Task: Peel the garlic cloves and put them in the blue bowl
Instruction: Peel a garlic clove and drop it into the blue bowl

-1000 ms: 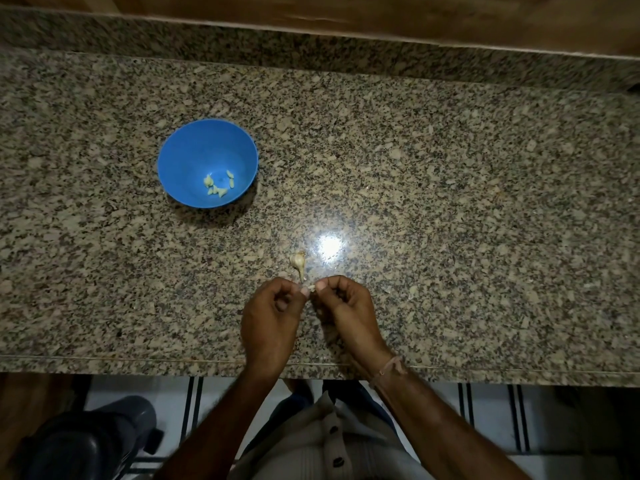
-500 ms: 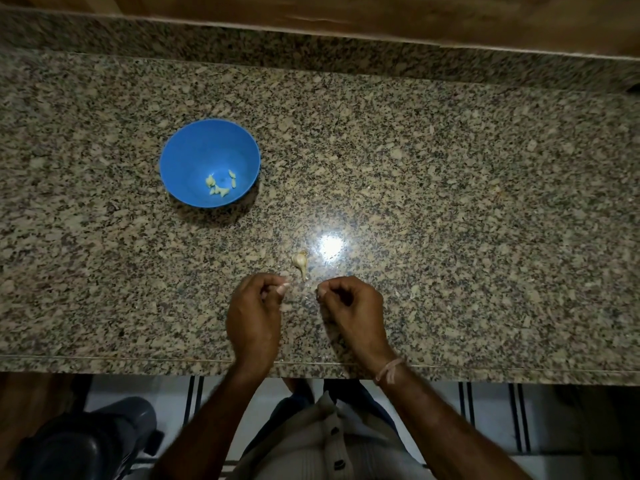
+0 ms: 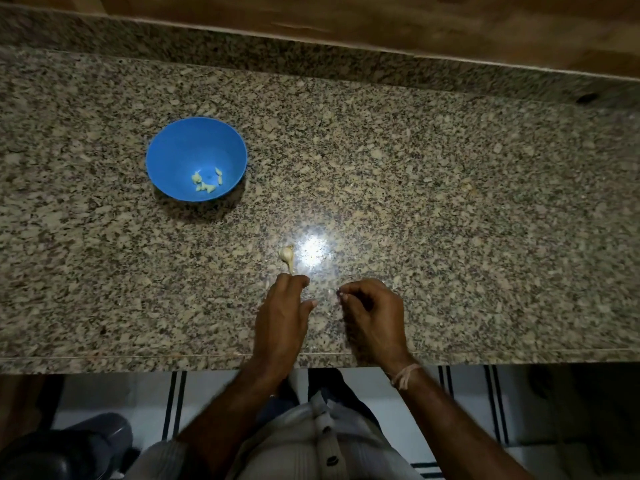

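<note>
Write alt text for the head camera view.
A person's left hand reaches toward a garlic piece on a granite counter, right hand curled beside it. A blue bowl farther left holds peeled cloves.

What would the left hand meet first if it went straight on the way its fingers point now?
The garlic head lying on the counter: its stem tip sits just beyond the fingers of the left hand, almost touching. The hand's height above the counter is unclear, so it might pass over it.
</note>
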